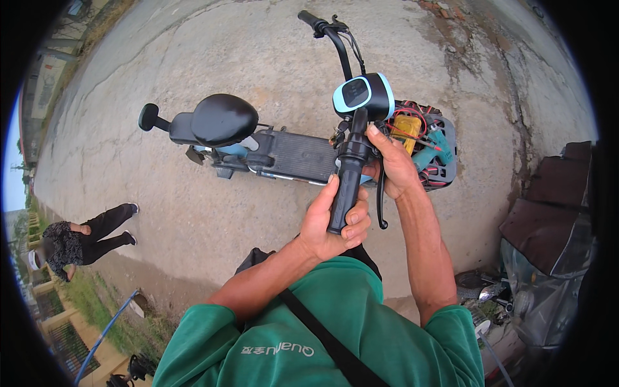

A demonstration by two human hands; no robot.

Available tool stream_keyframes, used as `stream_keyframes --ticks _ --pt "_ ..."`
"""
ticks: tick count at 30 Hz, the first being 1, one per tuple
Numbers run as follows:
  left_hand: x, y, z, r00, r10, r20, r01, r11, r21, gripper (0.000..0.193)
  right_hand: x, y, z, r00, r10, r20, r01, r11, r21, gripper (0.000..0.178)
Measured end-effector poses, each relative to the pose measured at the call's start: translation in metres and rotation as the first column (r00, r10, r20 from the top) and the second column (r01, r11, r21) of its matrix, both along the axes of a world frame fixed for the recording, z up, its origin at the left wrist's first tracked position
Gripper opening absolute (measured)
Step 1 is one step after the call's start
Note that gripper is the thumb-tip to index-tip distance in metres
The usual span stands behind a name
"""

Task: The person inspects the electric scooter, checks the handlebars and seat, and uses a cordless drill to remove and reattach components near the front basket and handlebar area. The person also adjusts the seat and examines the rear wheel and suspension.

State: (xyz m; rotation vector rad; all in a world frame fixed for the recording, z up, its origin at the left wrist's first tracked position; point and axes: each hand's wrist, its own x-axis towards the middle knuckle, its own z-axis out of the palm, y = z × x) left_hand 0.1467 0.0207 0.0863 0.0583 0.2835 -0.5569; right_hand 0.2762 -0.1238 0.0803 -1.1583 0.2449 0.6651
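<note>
An electric scooter stands crosswise before me, its black saddle (pixel 225 120) to the left and its front basket (pixel 449 131) to the right. My left hand (pixel 334 219) wraps round the black rubber handlebar grip (pixel 349 187) on the near side. Farther up the same bar, my right hand (pixel 394 158) closes round the inner end by the switch housing, thumb on top; its fingers are mostly hidden behind the bar. The brake lever (pixel 381 200) hangs beside the grip. Above sits the black and light-blue display head (pixel 362 95), with the other handlebar grip (pixel 312 21) beyond.
In the basket lie a teal power tool (pixel 432 151), a yellow object (pixel 407 131) and red wires. The ribbed footboard (pixel 298 155) spans the scooter's middle. A person (pixel 87 237) stands at the left. A covered vehicle (pixel 548 238) is at the right, on cracked concrete.
</note>
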Motion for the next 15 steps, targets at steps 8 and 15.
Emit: stream_keyframes --ticks 8,15 --pt "0.007 0.002 0.035 0.995 -0.07 -0.07 0.099 0.662 0.743 0.059 -0.001 0.001 0.0 1.0 -0.022 -0.001 0.022 1.0 -0.006 0.038" --pt "0.004 0.005 0.02 0.997 -0.064 -0.037 0.074 0.876 0.477 0.064 -0.001 0.001 -0.002 1.0 -0.023 -0.007 0.023 1.0 0.004 0.037"
